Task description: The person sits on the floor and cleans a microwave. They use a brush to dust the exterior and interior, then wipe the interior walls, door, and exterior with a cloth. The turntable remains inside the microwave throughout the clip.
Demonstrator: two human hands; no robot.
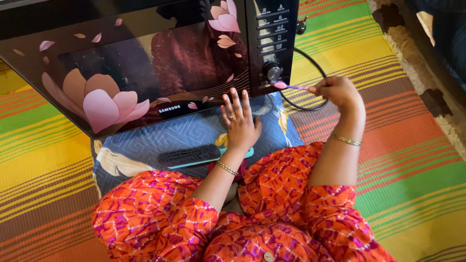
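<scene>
Orange and pink patterned cloth covers the knees at the bottom of the view, and both bare arms reach out from it. On the right hand (338, 90) the grip is closed, fingers pinched round the handle of a small purple brush (290, 87) whose pink head touches the round silver knob (273, 73) on the control panel of the microwave oven (145, 63). The left hand (240, 121) lies flat with fingers spread and holds nothing; its fingertips meet the lower edge of the oven door. Just beside that wrist a bigger brush (194, 155) with dark bristles and a teal handle lies unused on a blue patterned cushion (141, 145).

Work looks well under way rather than finished: the small brush is at the knob, while the buttons above it have nothing on them now.

Glossy black glass with pink flower petals fronts the oven. It sits on the cushion, over a woven striped mat (412, 160), and a black cable (310, 82) loops behind.
</scene>
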